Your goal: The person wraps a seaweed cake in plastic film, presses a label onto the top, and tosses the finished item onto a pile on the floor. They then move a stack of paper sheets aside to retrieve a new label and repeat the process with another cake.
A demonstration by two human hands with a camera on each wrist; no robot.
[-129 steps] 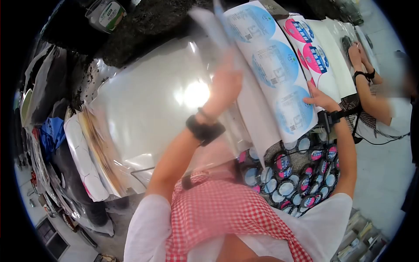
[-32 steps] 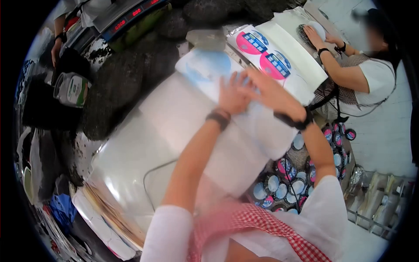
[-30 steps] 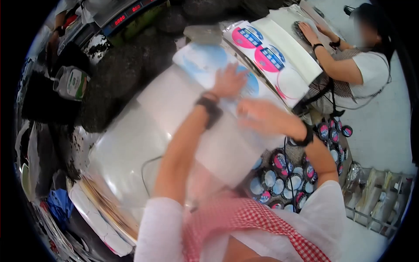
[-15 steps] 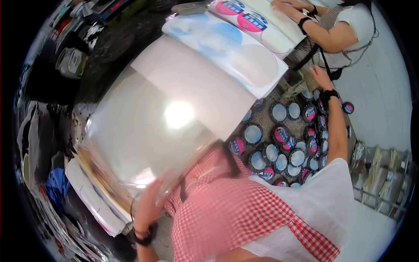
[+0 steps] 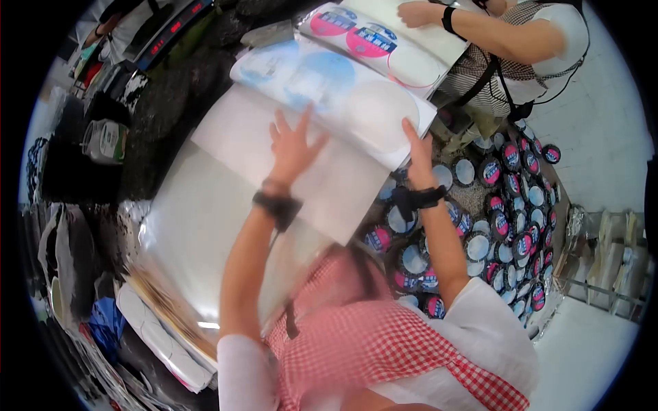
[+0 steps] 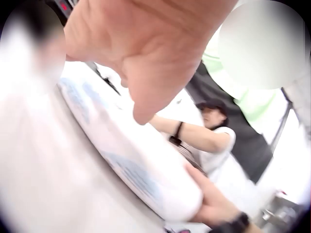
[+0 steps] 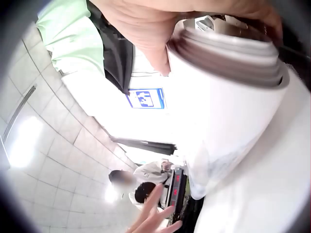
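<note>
Room above the sheet stack [image 5: 356, 103] (round lids [image 5: 478, 246] crowd its right).

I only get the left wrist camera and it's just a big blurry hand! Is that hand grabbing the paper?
Observer: No. From the head camera, the left hand is spread open, fingers straight, over the stack of label sheets.
Operator: What's the other hand doing at the corner?
Observer: The right wrist camera shows the right hand gripping the stack's thick edge, thumb on one side, fingers on the other.
Operator: Anything else nearby?
Observer: Yes, a heap of round lids with blue and pink labels lies beside the right arm.
</note>
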